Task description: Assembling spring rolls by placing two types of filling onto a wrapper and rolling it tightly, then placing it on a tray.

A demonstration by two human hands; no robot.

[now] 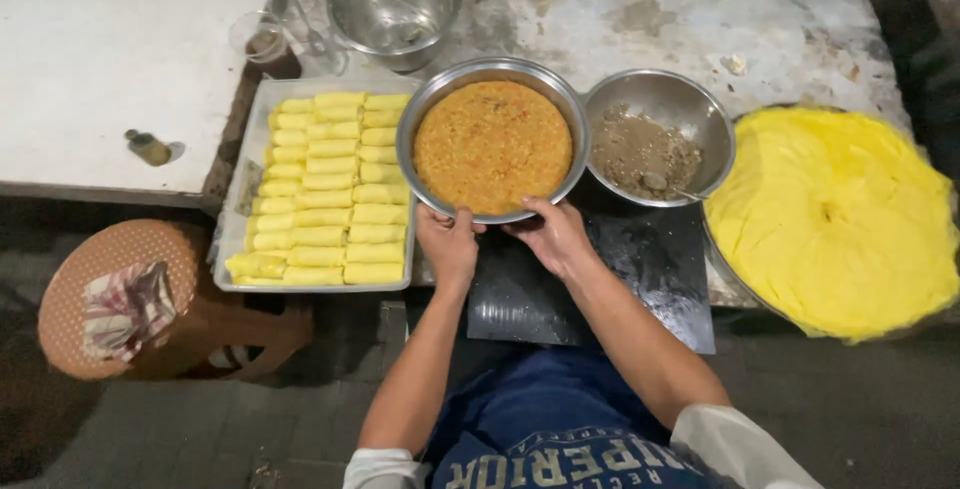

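Left hand [447,246] and right hand [553,234] clasp the near rim of the round steel bowl of orange filling [492,144]; likely heavy, rigid, slick-sided; grip opposite rims; tray of yellow rolls [325,189] beside it.

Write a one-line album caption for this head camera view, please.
Both hands, left hand and right hand, grip a steel bowl of orange filling beside a tray of yellow rolls.

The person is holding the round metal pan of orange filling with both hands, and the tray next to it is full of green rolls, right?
Not quite: the head view shows the rolls are yellow, not green. The rest holds: the left hand and right hand both grip the near rim of the round metal pan of orange filling, and the tray sits right beside it.
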